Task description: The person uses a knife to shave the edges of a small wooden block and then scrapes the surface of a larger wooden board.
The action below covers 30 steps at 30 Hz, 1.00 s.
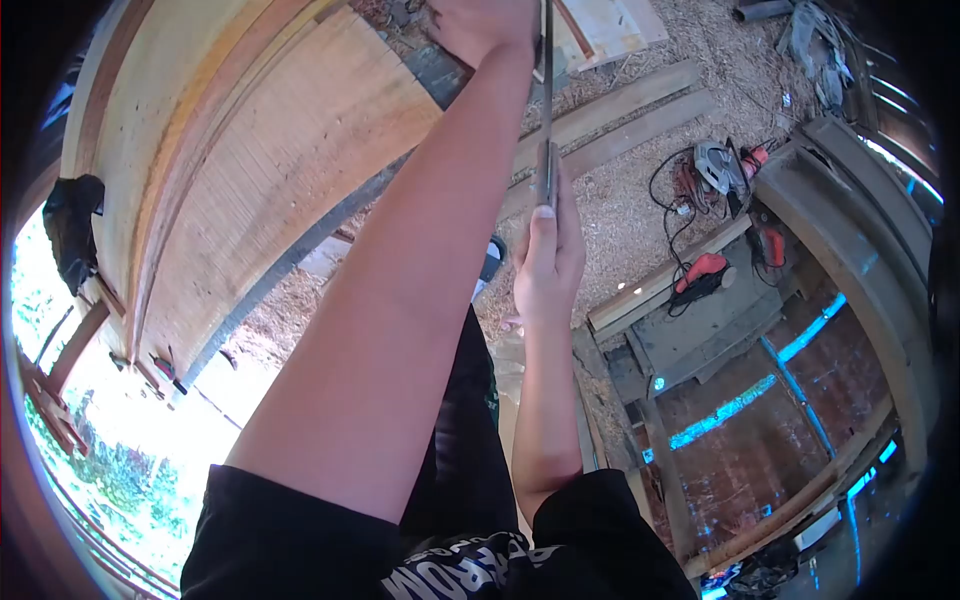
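Observation:
My right hand (550, 265) is closed round the lower end of a long, thin metal strip (546, 170), thumb on its near face. The strip is seen nearly edge-on and rises past the top of the view, so its exact kind cannot be made out. My left arm reaches far forward, and my left hand (485, 28) is at the top edge, close beside the strip's upper part. Its fingers are mostly cut off by the frame. Left of that hand lies a broad pale wooden board (300, 120).
Curved planks (200, 110) stand at the left. Wood shavings (620, 215) cover the floor, with two long boards (610, 115) lying on it. A circular saw (718, 168) and a red corded power tool (700, 272) sit at the right, by a wooden frame (850, 215).

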Motion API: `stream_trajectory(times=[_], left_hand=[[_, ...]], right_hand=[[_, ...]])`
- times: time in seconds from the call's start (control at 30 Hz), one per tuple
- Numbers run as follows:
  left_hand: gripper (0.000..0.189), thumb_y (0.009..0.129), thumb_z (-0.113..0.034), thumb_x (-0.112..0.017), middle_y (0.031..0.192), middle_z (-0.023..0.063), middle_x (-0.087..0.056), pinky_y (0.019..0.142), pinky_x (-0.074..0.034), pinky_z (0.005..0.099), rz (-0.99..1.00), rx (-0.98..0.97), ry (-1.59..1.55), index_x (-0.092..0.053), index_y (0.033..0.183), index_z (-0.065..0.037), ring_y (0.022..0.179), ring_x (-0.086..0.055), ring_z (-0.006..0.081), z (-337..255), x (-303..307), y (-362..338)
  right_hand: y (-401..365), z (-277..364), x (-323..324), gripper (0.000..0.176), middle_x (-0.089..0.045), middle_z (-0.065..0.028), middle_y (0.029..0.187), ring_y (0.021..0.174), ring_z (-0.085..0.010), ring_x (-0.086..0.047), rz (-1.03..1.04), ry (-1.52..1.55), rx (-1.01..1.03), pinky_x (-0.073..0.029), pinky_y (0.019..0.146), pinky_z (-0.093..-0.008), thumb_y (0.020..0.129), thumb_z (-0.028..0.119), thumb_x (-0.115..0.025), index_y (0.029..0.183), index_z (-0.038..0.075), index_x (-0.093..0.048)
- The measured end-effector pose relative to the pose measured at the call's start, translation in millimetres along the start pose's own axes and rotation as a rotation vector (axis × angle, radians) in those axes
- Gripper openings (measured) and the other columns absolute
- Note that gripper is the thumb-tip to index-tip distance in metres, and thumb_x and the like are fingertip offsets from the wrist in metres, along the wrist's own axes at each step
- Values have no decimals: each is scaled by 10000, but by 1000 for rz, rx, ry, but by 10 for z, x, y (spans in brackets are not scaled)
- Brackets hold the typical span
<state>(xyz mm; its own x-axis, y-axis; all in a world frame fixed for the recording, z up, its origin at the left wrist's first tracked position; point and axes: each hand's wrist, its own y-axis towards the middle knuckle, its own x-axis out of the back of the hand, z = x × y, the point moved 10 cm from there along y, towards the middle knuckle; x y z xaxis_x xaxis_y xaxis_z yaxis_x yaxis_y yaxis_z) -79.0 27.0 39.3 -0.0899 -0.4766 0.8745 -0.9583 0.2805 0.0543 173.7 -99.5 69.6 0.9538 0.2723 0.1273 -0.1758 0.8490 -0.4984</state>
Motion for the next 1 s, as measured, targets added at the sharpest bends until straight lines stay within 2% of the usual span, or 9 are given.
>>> stream_trajectory(times=[0.2,0.53,0.63,0.73,0.8,0.83,0.9,0.93,1.0], left_hand=[[445,846,-408,-682,1038,248,-640,889,-517,535,-53,-16,-32,-585,1067,-34,962,-669,420,31,-13,38],[302,873,-264,-631,1011,249,-650,852,-516,562,-60,-43,-7,-574,1069,-41,931,-668,439,20,-26,26],[298,873,-256,-629,1006,250,-648,853,-515,566,-72,-35,-20,-571,1074,-43,931,-665,443,14,-2,10],[303,874,-255,-627,1008,249,-646,856,-515,568,-74,-42,-28,-568,1081,-42,938,-663,448,-3,-17,44],[307,875,-256,-626,1012,249,-645,857,-515,568,-67,-49,-18,-565,1084,-40,942,-662,451,26,-45,21],[308,873,-256,-628,1019,250,-644,856,-516,567,-67,-42,-26,-563,1080,-37,947,-661,453,29,-38,7],[309,871,-256,-630,1025,251,-642,856,-516,566,-70,-36,-38,-560,1076,-35,951,-660,456,23,-41,12],[309,870,-255,-632,1029,253,-641,856,-515,567,-60,-37,-35,-559,1073,-33,954,-659,457,36,-56,29],[310,868,-254,-634,1033,255,-640,857,-514,568,-49,-39,-33,-558,1070,-31,956,-657,458,28,-76,40]], right_hand=[[-38,198,14,553,-496,29,763,576,-21,-378,55,80,-84,-311,510,-220,1052,223,-467,1553,-9,-441],[-33,361,8,539,-532,36,807,590,-14,-374,62,120,-148,-309,516,-202,1059,208,-469,1553,-8,-444],[152,380,-18,532,-578,16,861,608,-13,-390,48,102,-58,-335,538,-190,1063,207,-475,1545,-17,-451],[24,310,32,529,-646,-49,1011,658,-40,-463,79,94,-96,-431,620,-215,1065,199,-467,1538,-36,-447],[-73,137,55,526,-671,-130,1225,818,-96,-597,83,129,-243,-510,797,-259,1063,190,-456,1532,-50,-445],[-21,118,58,526,-671,-130,1225,818,-96,-597,82,129,-248,-510,797,-259,1063,190,-456,1532,-50,-445],[224,323,38,531,-648,-166,1345,972,-143,-650,82,-29,-11,-514,913,-285,1059,188,-454,1535,-48,-441],[238,323,33,531,-648,-166,1345,972,-143,-650,83,-30,-12,-514,913,-285,1059,188,-454,1535,-48,-441],[261,324,45,531,-620,-189,1411,1140,-183,-645,58,-24,-18,-488,990,-291,1055,184,-454,1537,-40,-443]])
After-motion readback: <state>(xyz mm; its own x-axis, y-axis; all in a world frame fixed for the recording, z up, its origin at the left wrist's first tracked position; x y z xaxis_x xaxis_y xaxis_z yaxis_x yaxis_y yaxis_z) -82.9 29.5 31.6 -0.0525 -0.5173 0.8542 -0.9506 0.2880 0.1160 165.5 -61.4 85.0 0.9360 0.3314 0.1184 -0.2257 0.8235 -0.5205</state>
